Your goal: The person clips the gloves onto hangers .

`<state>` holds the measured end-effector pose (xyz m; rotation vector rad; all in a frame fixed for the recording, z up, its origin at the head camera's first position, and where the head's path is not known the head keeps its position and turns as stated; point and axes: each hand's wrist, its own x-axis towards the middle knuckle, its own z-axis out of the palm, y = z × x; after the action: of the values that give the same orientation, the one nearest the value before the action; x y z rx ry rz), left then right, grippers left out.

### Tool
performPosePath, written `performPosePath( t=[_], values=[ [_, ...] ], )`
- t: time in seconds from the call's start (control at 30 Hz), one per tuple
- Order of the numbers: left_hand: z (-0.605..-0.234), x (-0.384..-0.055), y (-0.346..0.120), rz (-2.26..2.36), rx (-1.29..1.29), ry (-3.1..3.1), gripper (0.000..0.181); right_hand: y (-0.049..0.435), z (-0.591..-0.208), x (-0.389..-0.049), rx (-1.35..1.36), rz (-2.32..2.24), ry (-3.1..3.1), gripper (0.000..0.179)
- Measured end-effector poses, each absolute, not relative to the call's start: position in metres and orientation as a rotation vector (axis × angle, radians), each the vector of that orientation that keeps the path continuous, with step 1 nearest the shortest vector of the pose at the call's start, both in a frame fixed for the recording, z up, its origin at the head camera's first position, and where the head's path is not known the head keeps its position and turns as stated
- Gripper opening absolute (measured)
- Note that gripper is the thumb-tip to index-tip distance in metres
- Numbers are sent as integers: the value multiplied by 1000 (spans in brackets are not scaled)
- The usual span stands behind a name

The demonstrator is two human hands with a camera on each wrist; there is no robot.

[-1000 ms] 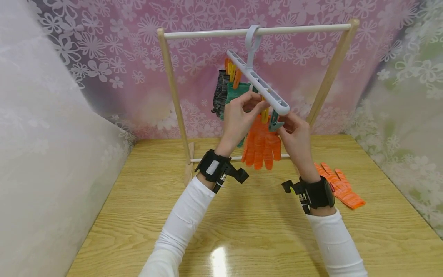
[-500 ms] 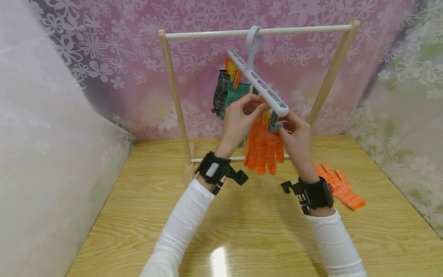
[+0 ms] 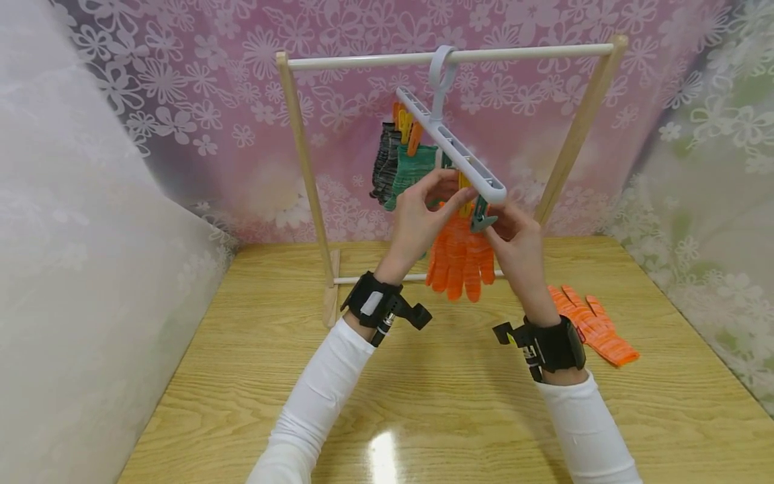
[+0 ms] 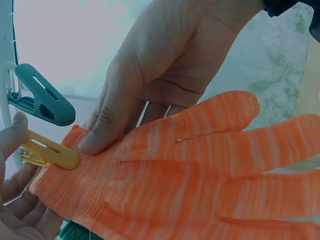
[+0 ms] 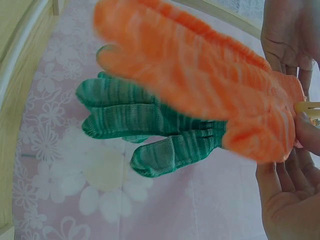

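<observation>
An orange knit glove [image 3: 457, 259] hangs fingers-down below the near end of a pale grey clip hanger [image 3: 450, 142]. In the left wrist view, a yellow clothespin [image 4: 52, 151] lies over its cuff. My left hand [image 3: 423, 212] pinches the clothespin's upper end between thumb and fingers. Beside it, my right hand [image 3: 519, 242] holds the glove's cuff, thumb in front and fingers behind. A green clothespin [image 3: 482, 214] hangs at the hanger's near end, next to the right fingers. The right wrist view shows the orange glove [image 5: 200, 75] partly covering a green glove [image 5: 125, 115].
The hanger hooks over the white bar of a wooden rack [image 3: 296, 154]. Toward its far end, orange and yellow clothespins [image 3: 414, 138] hold a green glove and a dark grey glove [image 3: 385, 165]. Another orange glove [image 3: 592, 323] lies on the table [image 3: 423, 396] at right.
The left thumb and fingers have moved slightly down along the yellow clothespin. The orange glove swung a little lower, then rose slightly. The right hand stays at the cuff.
</observation>
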<state>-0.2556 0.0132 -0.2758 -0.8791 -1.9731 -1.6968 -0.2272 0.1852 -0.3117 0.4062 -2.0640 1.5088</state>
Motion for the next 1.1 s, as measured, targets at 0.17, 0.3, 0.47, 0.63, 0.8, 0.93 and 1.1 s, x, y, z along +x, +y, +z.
performPosePath(
  t=[0.17,0.3,0.47,0.63,0.8,0.93,1.1],
  values=[
    [-278,-255,13,-1693,-883,-1969,37,188,-317,-225,430,1480,-2124,25],
    [-280,-254,13,-1685,-888,-1979,42,192,-323,-222,455,1477,-2167,24],
    [-283,-254,13,-1654,-894,-2005,45,198,-331,-217,502,1430,-2258,34],
    [-290,-252,11,-1660,-929,-2000,45,202,-340,-214,560,1414,-2278,42],
    [-293,-251,8,-1671,-924,-1969,41,206,-349,-211,552,1359,-2334,48],
    [-291,-248,5,-1701,-895,-1896,38,208,-356,-209,535,1357,-2378,46],
    [-285,-239,3,-1663,-856,-1762,33,209,-361,-207,497,1342,-2408,39]
  ],
)
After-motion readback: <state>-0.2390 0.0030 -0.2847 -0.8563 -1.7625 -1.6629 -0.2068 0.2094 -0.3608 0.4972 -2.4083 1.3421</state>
